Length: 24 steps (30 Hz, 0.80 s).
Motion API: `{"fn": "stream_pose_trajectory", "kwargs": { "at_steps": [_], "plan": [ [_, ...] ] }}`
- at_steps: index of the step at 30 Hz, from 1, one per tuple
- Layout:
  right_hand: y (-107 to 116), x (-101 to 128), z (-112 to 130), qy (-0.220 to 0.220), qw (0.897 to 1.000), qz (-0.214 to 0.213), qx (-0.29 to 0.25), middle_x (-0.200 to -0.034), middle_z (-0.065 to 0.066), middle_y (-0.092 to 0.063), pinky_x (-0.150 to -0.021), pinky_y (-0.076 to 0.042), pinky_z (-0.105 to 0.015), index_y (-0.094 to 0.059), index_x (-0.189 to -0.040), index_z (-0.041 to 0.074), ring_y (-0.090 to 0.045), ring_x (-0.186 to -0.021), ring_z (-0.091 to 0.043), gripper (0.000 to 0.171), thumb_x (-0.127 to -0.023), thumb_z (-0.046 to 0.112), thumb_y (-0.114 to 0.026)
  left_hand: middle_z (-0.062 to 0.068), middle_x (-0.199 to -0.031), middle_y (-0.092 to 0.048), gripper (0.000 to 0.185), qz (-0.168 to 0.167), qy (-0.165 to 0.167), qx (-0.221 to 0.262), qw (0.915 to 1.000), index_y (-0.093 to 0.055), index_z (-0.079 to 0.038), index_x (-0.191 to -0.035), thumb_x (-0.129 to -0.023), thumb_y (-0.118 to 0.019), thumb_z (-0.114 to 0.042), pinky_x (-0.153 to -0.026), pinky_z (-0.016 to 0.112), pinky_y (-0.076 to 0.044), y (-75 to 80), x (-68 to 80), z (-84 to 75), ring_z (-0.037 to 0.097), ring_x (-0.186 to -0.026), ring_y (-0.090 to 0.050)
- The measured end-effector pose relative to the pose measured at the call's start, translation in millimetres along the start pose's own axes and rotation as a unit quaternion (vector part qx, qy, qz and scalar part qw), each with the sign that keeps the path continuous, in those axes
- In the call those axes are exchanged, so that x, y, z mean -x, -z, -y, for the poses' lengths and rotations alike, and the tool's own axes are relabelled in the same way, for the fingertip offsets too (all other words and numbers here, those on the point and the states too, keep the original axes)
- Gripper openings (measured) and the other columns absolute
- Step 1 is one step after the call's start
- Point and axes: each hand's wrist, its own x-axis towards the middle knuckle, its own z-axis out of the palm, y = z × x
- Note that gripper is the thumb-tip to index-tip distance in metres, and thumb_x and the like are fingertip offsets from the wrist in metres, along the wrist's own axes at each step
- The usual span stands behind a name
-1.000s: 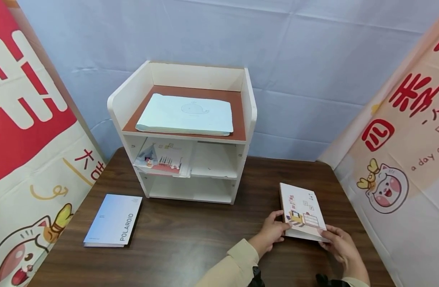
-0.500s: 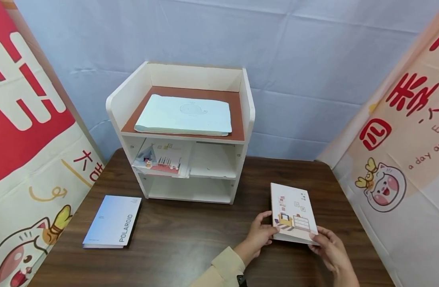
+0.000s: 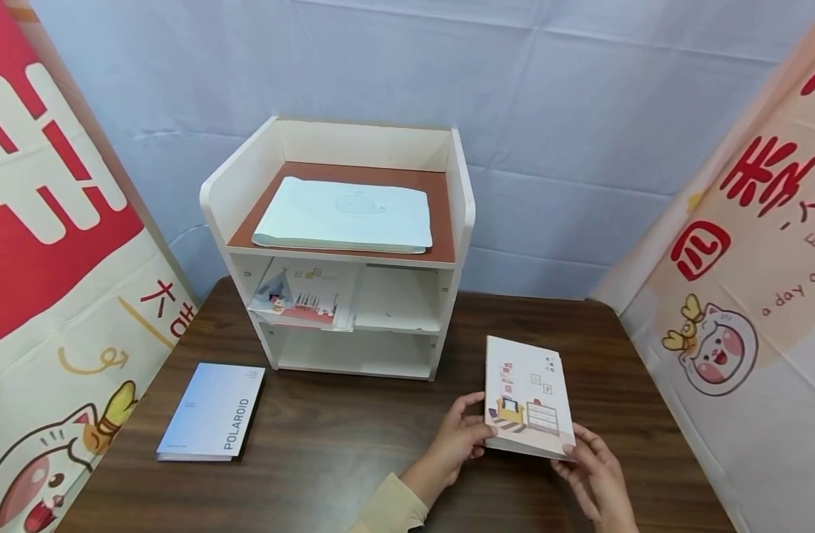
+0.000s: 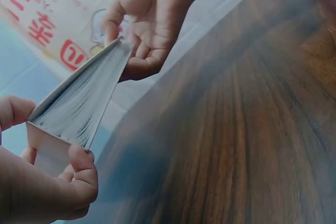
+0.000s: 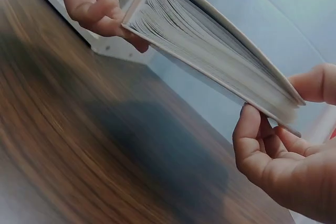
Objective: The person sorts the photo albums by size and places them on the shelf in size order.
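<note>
A white photo album (image 3: 529, 396) with a drawn armchair and dresser on its cover is held between both hands, raised over the table. My left hand (image 3: 455, 438) grips its spine side, thumb on the cover and fingertips underneath. At the opposite lower corner my right hand (image 3: 595, 474) pinches the covers, thumb on top. The left wrist view shows the page ends of the album (image 4: 86, 98) wedge-shaped, thicker at the spine. In the right wrist view, the right hand's fingers (image 5: 252, 140) bend under the lower cover.
A white shelf unit (image 3: 457, 296) stands at the back of the dark wooden table (image 3: 354, 422). On its top lies a pale book with a whale drawing (image 3: 343, 215); printed sheets and a plastic sleeve (image 3: 303, 296) sit on the middle shelf. A blue POLAROID album (image 3: 210, 411) lies at left.
Both hands have carried the white photo album leftward across the table, toward the shelf unit. The grip looks the same, and the blue album and shelf contents have stayed put.
</note>
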Motion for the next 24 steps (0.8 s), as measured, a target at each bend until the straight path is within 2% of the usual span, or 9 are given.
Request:
{"fn": "stream_pose_trajectory", "kwargs": {
  "at_steps": [7, 13, 20, 24],
  "plan": [
    [-10, 12, -9, 0.029, 0.997, 0.047, -0.048, -0.1, -0.005, -0.06, -0.068, -0.049, -0.032, -0.052, -0.111, 0.01, -0.057, -0.078, -0.018, 0.032, -0.089, -0.011, -0.044, 0.007, -0.093, -0.06, 0.061, -0.001, -0.005, 0.023, 0.9997, -0.05, -0.012, -0.127, -0.07, -0.063, 0.004, -0.054, 0.022, -0.042, 13.0, 10.8, -6.8, 0.01, -0.062, -0.052],
    [-18, 20, -15, 0.064, 0.989, 0.105, -0.083, -0.107, -0.007, -0.062, -0.07, -0.048, -0.032, -0.05, -0.116, 0.006, -0.058, -0.084, -0.018, 0.037, -0.088, -0.016, -0.038, 0.012, -0.096, -0.057, 0.061, -0.005, -0.012, 0.058, 0.9982, -0.048, -0.007, -0.127, -0.069, -0.058, 0.008, -0.062, 0.026, -0.045, 18.9, 21.5, -10.4, 0.014, -0.071, -0.057],
    [-31, 34, -19, 0.045, 0.994, 0.085, -0.049, -0.107, -0.006, -0.062, -0.069, -0.049, -0.031, -0.045, -0.116, 0.005, -0.059, -0.084, -0.018, 0.035, -0.087, -0.014, -0.043, 0.015, -0.094, -0.059, 0.062, -0.021, -0.017, 0.06, 0.9979, -0.047, -0.006, -0.126, -0.066, -0.054, 0.008, -0.064, 0.031, -0.049, 28.3, 38.7, -18.9, 0.018, -0.071, -0.059],
    [-38, 39, -22, 0.048, 0.993, 0.097, -0.042, -0.106, -0.005, -0.061, -0.07, -0.05, -0.03, -0.043, -0.117, 0.006, -0.059, -0.083, -0.018, 0.035, -0.087, -0.013, -0.045, 0.016, -0.095, -0.059, 0.063, -0.024, -0.015, 0.057, 0.998, -0.044, -0.007, -0.128, -0.067, -0.053, 0.007, -0.065, 0.034, -0.05, 35.3, 49.6, -25.4, 0.019, -0.07, -0.06]
  ]
}}
